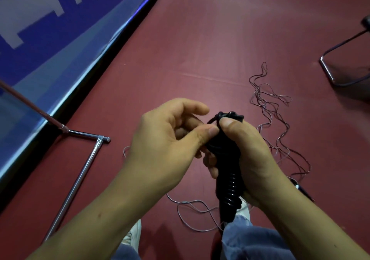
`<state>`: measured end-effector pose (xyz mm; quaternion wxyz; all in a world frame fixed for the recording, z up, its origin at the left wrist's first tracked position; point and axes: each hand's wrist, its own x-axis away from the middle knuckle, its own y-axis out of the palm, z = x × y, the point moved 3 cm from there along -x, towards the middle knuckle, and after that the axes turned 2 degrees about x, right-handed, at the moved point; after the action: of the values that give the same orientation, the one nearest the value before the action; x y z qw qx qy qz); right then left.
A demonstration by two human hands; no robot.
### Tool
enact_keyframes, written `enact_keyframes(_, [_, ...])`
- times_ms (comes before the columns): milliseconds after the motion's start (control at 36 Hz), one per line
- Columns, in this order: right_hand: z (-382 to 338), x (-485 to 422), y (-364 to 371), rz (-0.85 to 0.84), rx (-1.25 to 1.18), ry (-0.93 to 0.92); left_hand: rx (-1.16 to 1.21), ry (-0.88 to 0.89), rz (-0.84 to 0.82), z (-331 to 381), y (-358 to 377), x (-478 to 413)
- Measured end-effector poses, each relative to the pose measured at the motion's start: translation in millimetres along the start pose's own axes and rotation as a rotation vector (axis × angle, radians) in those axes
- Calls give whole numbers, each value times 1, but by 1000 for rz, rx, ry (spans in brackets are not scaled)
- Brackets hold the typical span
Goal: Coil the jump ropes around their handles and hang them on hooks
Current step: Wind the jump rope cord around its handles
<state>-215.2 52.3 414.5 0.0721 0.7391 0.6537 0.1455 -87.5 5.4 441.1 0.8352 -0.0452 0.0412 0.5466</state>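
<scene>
Red sports flooring (200,39) spreads beneath both hands, with loose thin rope (280,123) tangled just right of them. Right hand (252,153) wraps tight around the black coiled handles (228,183), held upright, while left hand (166,139) pinches the bundle's top between thumb and curled fingers.

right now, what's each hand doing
Left hand: pinching the black rope at the top.
Right hand: gripping the rope-wrapped handles.
</scene>
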Motion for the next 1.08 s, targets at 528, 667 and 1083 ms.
enact_keyframes(528, [-2,-1,-1,-81,-59,102,-68,77,53,6,-6,-1])
enact_keyframes(667, [0,0,-1,-85,-51,127,-45,79,43,11,-4,-1])
enact_keyframes(1083, [3,0,1,-97,-19,153,-24,23,63,8,3,-8])
